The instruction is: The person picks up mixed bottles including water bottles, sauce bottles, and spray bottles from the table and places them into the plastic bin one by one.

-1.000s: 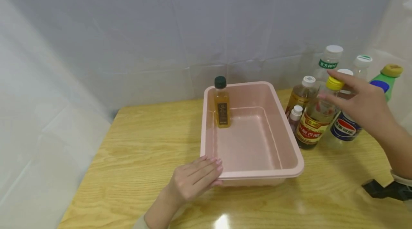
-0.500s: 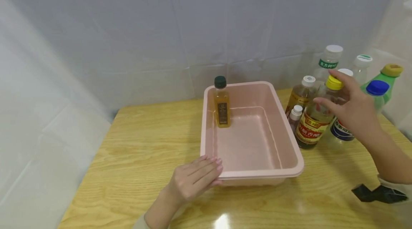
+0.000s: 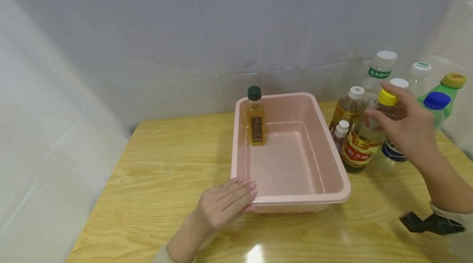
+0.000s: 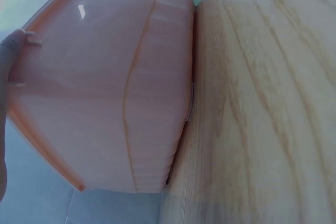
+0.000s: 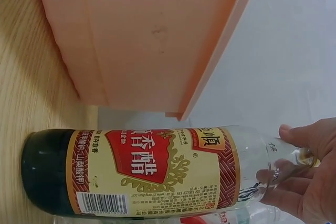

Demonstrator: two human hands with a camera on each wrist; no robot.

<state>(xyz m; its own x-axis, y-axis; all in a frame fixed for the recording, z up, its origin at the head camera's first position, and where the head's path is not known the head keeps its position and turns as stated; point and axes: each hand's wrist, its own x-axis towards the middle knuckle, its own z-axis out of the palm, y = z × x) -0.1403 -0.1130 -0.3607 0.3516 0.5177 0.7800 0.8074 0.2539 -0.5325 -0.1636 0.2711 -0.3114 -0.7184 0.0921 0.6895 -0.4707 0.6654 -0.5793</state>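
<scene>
My left hand (image 3: pixel 225 205) holds the near left corner of a pink plastic basin (image 3: pixel 295 199), fingers over the rim and thumb below it. In the left wrist view the thumb (image 4: pixel 11 45) touches the outside of the basin just under its rim. At the right, my right hand (image 3: pixel 410 125) grips the neck of a vinegar bottle (image 3: pixel 360 148) with a yellow cap. The right wrist view shows thumb and fingers around the clear glass neck; dark liquid fills the base. Inside the basin, a small bottle of amber liquid (image 3: pixel 256 125) with a dark green cap stands at the far left.
Close around the vinegar bottle stand a white-capped brown bottle (image 3: pixel 345 109), a small white-capped bottle (image 3: pixel 340 131), a clear bottle with a green band (image 3: pixel 380 72), a blue-capped bottle (image 3: pixel 437 100) and a green bottle (image 3: pixel 448 86). The wooden table (image 3: pixel 166 164) ends at white sheeting.
My right hand has shifted slightly left and closer around the vinegar bottle's neck, uncovering the blue cap behind it. The left hand keeps its place on the basin.
</scene>
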